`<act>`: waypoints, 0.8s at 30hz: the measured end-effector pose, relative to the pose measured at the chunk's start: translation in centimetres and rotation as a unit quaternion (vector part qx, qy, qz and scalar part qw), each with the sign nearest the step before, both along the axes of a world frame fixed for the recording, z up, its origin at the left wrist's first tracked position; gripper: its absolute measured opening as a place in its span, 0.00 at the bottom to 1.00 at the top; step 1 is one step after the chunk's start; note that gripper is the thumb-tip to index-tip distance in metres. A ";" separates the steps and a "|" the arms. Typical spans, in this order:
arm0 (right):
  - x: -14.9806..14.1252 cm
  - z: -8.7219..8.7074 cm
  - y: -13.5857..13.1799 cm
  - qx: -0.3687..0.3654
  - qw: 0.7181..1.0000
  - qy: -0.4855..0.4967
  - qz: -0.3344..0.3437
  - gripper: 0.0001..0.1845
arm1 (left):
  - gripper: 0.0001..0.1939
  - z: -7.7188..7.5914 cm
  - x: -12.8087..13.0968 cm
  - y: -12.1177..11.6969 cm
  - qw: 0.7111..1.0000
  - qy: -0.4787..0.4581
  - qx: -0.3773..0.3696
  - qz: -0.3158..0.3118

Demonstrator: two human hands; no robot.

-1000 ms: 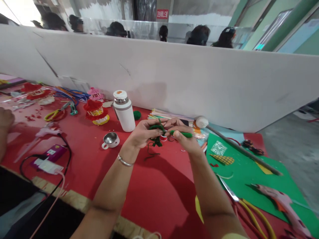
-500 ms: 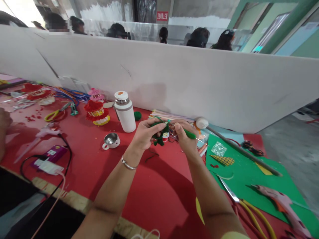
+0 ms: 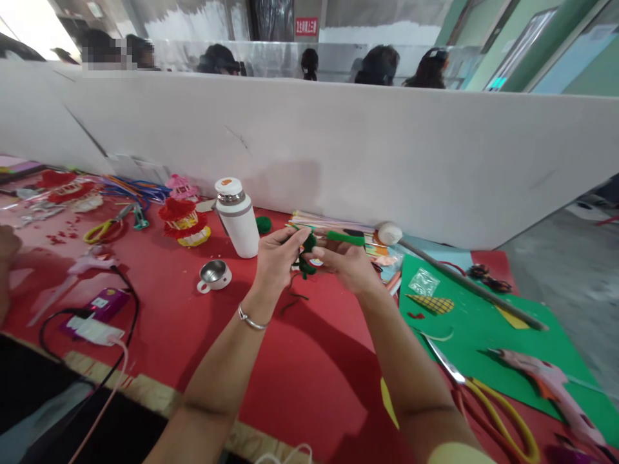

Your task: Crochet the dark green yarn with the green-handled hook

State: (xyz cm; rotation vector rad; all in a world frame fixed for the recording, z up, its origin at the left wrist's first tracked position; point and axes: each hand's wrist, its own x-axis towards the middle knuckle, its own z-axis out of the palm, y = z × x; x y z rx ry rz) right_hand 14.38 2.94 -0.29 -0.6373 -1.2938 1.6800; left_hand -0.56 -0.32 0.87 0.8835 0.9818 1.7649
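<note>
Our left hand [image 3: 276, 261] pinches green yarn piece [image 3: 308, 246] above red table [image 3: 309, 361]; our right hand [image 3: 351, 265] pinches its other side, green-handled tool [image 3: 345, 238] against knuckles. We see white bottle [image 3: 240, 227], lid [image 3: 229, 186] on, contents hidden; near it, small cup [image 3: 223, 281], shiny metal inside.

pinched green yarn piece [image 3: 309, 243], level green handle [image 3: 345, 238]

Slim silver bangle [image 3: 251, 322], L wrist [image 3: 264, 299]; lt yellow sleeve [image 3: 457, 454], upper R arm [image 3: 425, 412]
</note>
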 end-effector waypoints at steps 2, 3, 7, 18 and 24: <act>-0.1 -0.3 0.2 0.007 0.999 -0.027 -0.027 0.23 | 0.19 -0.1 0.0 0.2 0.999 -0.038 -0.017 -0.006; -0.1 -0.4 0.3 0.009 0.998 -0.038 -0.042 0.20 | 0.19 -0.2 0.0 0.3 0.998 -0.058 -0.024 -0.010; 0.2 -0.9 0.9 0.007 0.997 -0.045 -0.064 0.18 | 0.17 -0.8 0.1 0.8 0.995 -0.091 -0.031 -0.008; -0.3 -0.1 0.8 -0.104 0.994 0.043 -0.010 0.21 | 0.19 -0.8 0.1 0.8 0.998 -0.040 -0.045 -0.003; 0.2 -0.1 1.5 -0.153 0.987 0.026 0.030 0.21 | 0.18 -0.5 0.2 0.4 0.998 -0.007 -0.054 -0.018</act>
